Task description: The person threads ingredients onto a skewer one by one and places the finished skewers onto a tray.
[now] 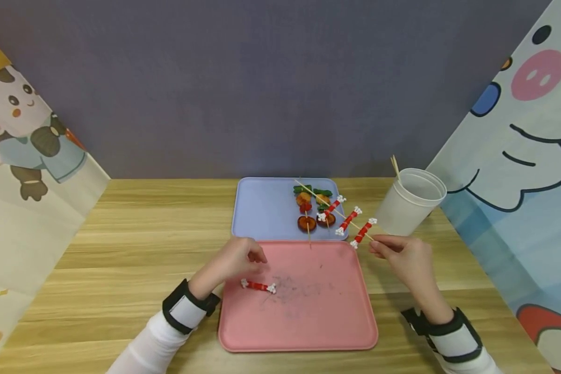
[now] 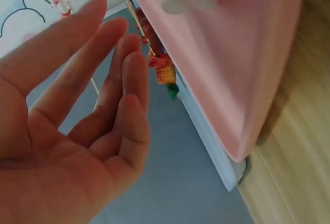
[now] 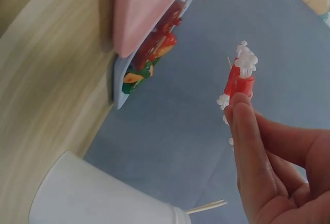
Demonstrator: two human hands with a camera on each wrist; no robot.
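Observation:
My right hand pinches the lower end of a bamboo skewer between thumb and fingertips. Three red toy pieces with white knobbly ends are threaded on it, and the stick slants up and leftward over the blue tray. With nothing in its grasp, my left hand hovers by the left side of the pink tray, fingers loosely bent in the left wrist view. Just below that hand, one more red piece with white ends lies on the pink tray.
Behind the pink tray sits a blue tray bearing two skewers of toy food. A white cup with thin sticks stands at the right. A grey wall rises behind the wooden table.

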